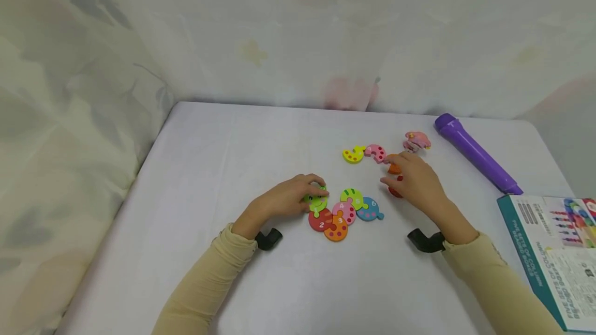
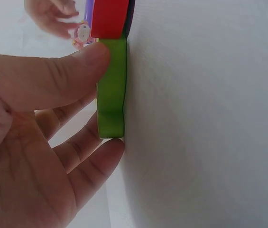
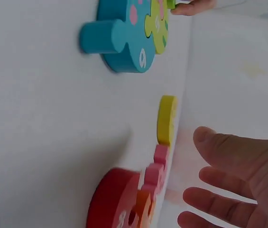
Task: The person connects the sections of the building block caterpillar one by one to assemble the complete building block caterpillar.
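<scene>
My left hand (image 1: 283, 199) holds the green smiling-face puzzle piece (image 1: 316, 203) by its edge, the thumb on one side and fingers on the other. That piece adjoins a curved chain of numbered caterpillar pieces: red (image 1: 318, 221), orange (image 1: 336, 231), pink (image 1: 342, 211), lime green (image 1: 352, 198) and blue (image 1: 369, 210). My right hand (image 1: 421, 182) hovers with fingers spread over a loose orange piece (image 1: 393, 168) and a red piece (image 3: 112, 199), both partly hidden beneath it in the head view. Nothing lies between its thumb and fingers in the right wrist view.
Behind the chain lie a yellow piece (image 1: 354, 155) and a pink spotted piece (image 1: 376, 153). A small pink figure (image 1: 416, 141) sits beyond my right hand. Farther right are a purple tube-shaped object (image 1: 477, 154) and a printed box (image 1: 549, 257). Draped cloth (image 1: 279, 40) borders the white table (image 1: 223, 159).
</scene>
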A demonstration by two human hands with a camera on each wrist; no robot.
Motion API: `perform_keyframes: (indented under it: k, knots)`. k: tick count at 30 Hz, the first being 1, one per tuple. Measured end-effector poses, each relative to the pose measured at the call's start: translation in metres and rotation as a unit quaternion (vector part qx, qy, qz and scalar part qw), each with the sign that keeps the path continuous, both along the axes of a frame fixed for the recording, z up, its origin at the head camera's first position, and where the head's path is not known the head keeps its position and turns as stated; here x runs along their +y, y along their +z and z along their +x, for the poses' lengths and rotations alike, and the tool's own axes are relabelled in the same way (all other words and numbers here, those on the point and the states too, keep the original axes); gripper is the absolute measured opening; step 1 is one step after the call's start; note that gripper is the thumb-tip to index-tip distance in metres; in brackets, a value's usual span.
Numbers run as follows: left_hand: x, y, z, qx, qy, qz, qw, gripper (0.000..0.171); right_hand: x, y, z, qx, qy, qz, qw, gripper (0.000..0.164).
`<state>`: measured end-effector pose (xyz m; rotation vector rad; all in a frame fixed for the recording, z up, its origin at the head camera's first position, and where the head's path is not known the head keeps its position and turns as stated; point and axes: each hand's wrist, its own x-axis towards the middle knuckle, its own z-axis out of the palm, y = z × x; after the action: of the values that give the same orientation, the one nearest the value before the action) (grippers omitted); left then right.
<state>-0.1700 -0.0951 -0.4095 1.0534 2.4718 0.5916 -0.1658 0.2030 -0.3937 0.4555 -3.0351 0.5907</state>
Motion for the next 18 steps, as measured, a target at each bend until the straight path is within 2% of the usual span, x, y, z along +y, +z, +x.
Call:
perform_keyframes:
  k: [8,13,18]
  knots:
    - [0.0,-0.004,0.0,0.012,-0.007,-0.005,0.9999,0.042,-0.034,-0.001,-0.038,-0.066,0.0,0.064,0.996,0.058]
    - [0.0,-0.003,-0.001,0.017,-0.007,-0.005,0.9998,0.042,-0.054,-0.001,-0.053,-0.098,-0.025,0.109,0.989,0.064]
    - [0.0,-0.003,-0.001,0.019,-0.009,-0.004,0.9998,0.042,-0.062,-0.004,-0.064,-0.094,-0.031,0.14,0.985,0.063]
